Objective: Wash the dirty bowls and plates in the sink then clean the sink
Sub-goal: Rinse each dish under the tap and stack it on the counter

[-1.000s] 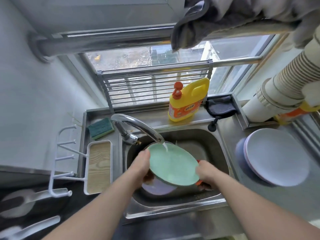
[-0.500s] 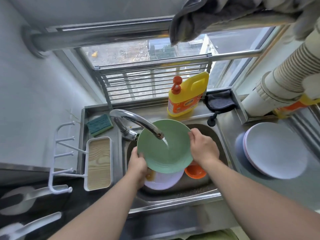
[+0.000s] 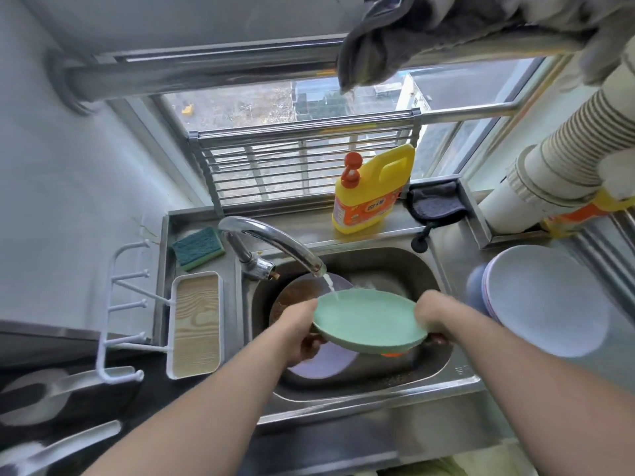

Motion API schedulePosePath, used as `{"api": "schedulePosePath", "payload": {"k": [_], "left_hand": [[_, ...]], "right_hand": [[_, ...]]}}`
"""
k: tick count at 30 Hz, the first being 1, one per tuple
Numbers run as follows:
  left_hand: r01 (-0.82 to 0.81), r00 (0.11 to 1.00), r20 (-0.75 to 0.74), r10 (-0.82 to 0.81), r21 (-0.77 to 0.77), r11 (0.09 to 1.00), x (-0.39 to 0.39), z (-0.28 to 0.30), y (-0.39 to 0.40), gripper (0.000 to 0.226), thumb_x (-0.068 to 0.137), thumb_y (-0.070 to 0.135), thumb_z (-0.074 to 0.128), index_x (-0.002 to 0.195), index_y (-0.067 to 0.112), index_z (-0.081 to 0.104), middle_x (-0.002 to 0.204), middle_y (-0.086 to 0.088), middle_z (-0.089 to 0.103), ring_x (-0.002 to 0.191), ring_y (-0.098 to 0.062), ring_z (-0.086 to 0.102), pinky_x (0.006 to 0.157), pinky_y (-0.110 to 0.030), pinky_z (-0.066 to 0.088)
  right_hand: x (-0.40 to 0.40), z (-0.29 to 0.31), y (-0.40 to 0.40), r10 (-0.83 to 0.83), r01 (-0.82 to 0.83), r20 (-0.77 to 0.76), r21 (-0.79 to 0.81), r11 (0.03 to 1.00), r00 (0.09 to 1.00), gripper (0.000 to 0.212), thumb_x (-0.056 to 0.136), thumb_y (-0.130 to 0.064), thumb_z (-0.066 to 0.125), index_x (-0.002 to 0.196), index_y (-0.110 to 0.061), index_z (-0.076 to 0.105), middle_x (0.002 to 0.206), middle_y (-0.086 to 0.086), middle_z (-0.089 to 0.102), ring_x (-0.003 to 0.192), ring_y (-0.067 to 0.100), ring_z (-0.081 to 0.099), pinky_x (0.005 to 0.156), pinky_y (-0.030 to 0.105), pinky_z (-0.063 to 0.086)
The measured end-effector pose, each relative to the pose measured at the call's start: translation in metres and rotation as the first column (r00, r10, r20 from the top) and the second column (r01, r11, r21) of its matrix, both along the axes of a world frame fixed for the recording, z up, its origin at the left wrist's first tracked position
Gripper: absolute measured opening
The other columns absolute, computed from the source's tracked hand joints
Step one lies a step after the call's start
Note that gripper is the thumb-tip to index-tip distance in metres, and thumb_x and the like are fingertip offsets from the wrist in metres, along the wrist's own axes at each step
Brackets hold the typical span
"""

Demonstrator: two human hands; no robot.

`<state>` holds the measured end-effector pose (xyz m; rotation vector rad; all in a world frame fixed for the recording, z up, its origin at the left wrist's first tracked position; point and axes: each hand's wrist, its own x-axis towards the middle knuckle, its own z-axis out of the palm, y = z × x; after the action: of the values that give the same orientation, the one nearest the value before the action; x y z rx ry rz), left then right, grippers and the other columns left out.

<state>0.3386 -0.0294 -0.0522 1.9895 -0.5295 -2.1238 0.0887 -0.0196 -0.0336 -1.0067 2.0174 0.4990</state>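
The green plate (image 3: 369,322) is lying almost flat over the sink (image 3: 433,379) now; half a second ago it was standing up with its face to the person. That looks like the rinsing of this plate is going on, side by side, and it is not clean-stacked yet.

Going from the left: a white hook rack (image 3: 118,317) and a tray with a wood-look bottom (image 3: 196,322) are sitting on the bench, with a green sponge (image 3: 199,248) behind them. The tap (image 3: 275,243) is running, and its water is landing on the far left edge of the green plate. The left hand (image 3: 299,333) is holding the plate's left rim, fingers curled under it. Below the plate a purple plate (image 3: 321,364) with brown mess is lying in the sink, still dirty, and a bit of something orange is peeking out. The right hand (image 3: 434,312) is gripping the right rim, fingers hidden underneath. Behind are a yellow soap bottle (image 3: 372,190) and a dark cloth (image 3: 434,202). On the right, pale plates (image 3: 546,300) are stacked on the bench, close to the right arm, so a bump there seems possible
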Motion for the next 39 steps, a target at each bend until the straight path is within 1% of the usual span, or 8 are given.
{"api": "schedulePosePath", "payload": {"k": [3, 6, 11, 15, 21, 28, 32, 39], "left_hand": [[0.144, 0.986, 0.107, -0.125, -0.194, 0.970, 0.026, 0.013, -0.024, 0.029, 0.102, 0.040, 0.055, 0.099, 0.018, 0.074, 0.079, -0.004, 0.067, 0.064, -0.020, 0.059, 0.059, -0.026, 0.046], [0.269, 0.958, 0.213, -0.194, -0.416, 0.869, 0.054, 0.025, -0.037, 0.028, 0.107, 0.036, 0.045, 0.114, 0.031, 0.072, 0.112, -0.004, 0.076, 0.104, -0.026, 0.072, 0.097, -0.044, 0.058], [0.257, 0.947, 0.309, -0.089, -0.560, 0.787, 0.087, 0.027, -0.036, 0.043, 0.112, 0.027, 0.039, 0.119, 0.062, 0.064, 0.121, 0.013, 0.074, 0.113, -0.014, 0.069, 0.098, -0.043, 0.057], [-0.158, 0.974, 0.086, 0.210, -0.410, 0.898, 0.082, 0.006, -0.019, 0.034, 0.115, 0.024, 0.039, 0.134, 0.039, 0.062, 0.120, -0.001, 0.076, 0.094, -0.021, 0.072, 0.068, -0.033, 0.060], [-0.339, 0.923, -0.203, 0.327, -0.027, 0.941, 0.027, -0.029, 0.014, 0.027, 0.113, 0.030, 0.047, 0.129, 0.036, 0.067, 0.117, -0.001, 0.079, 0.107, -0.032, 0.075, 0.091, -0.059, 0.060], [-0.232, 0.878, -0.316, 0.360, 0.377, 0.897, 0.011, -0.033, 0.015, 0.023, 0.109, 0.016, 0.048, 0.121, 0.004, 0.064, 0.077, -0.017, 0.071, 0.047, -0.022, 0.069, 0.036, -0.025, 0.052], [-0.269, 0.816, -0.368, 0.446, 0.441, 0.856, 0.019, -0.043, 0.018, 0.031, 0.098, 0.031, 0.061, 0.107, 0.002, 0.068, 0.077, -0.016, 0.065, 0.049, -0.020, 0.066, 0.047, -0.027, 0.059], [-0.437, 0.816, -0.207, 0.541, 0.391, 0.810, 0.017, -0.052, 0.026, 0.070, 0.097, 0.079, 0.039, 0.123, 0.018, 0.063, 0.119, -0.017, 0.064, 0.101, -0.028, 0.065, 0.082, -0.040, 0.062]], "right_hand": [[0.035, -0.030, 0.026, -0.233, 0.247, 0.208, -0.042, 0.968, 0.950, 0.033, 0.098, 0.004, 0.041, 0.072, -0.007, 0.058, 0.058, 0.006, 0.059, 0.051, 0.020, 0.051, 0.037, 0.019, 0.038], [0.074, -0.065, 0.034, -0.302, 0.366, 0.317, -0.166, 0.916, 0.899, 0.022, 0.103, -0.020, 0.044, 0.096, -0.011, 0.063, 0.093, 0.008, 0.067, 0.081, 0.027, 0.062, 0.073, 0.035, 0.057], [0.108, -0.053, 0.019, -0.278, 0.457, 0.447, -0.366, 0.811, 0.850, 0.023, 0.109, -0.034, 0.034, 0.103, -0.018, 0.049, 0.100, 0.012, 0.064, 0.093, 0.037, 0.061, 0.078, 0.042, 0.046], [0.086, -0.022, 0.003, -0.071, 0.297, 0.360, -0.624, 0.722, 0.930, 0.020, 0.109, -0.041, 0.040, 0.103, -0.026, 0.052, 0.093, 0.007, 0.068, 0.090, 0.038, 0.062, 0.075, 0.045, 0.049], [0.037, 0.048, 0.001, 0.355, -0.057, 0.150, -0.858, 0.510, 0.923, 0.029, 0.103, -0.042, 0.052, 0.129, -0.036, 0.064, 0.095, -0.002, 0.077, 0.086, 0.023, 0.068, 0.075, 0.039, 0.053], [-0.011, 0.057, -0.008, 0.302, 0.073, 0.380, -0.718, 0.692, 0.874, 0.007, 0.098, -0.035, 0.066, 0.099, -0.040, 0.070, 0.071, -0.009, 0.061, 0.064, 0.002, 0.056, 0.069, 0.024, 0.048], [-0.011, 0.033, -0.010, 0.199, 0.180, 0.444, -0.676, 0.715, 0.874, 0.013, 0.090, -0.048, 0.069, 0.087, -0.035, 0.067, 0.083, 0.001, 0.049, 0.070, 0.012, 0.048, 0.068, 0.027, 0.042], [0.032, 0.005, 0.016, -0.265, 0.713, 0.812, -0.241, 0.659, 0.520, 0.022, 0.106, -0.020, 0.059, 0.085, -0.016, 0.056, 0.072, 0.004, 0.055, 0.064, 0.015, 0.048, 0.054, 0.027, 0.041]]}}
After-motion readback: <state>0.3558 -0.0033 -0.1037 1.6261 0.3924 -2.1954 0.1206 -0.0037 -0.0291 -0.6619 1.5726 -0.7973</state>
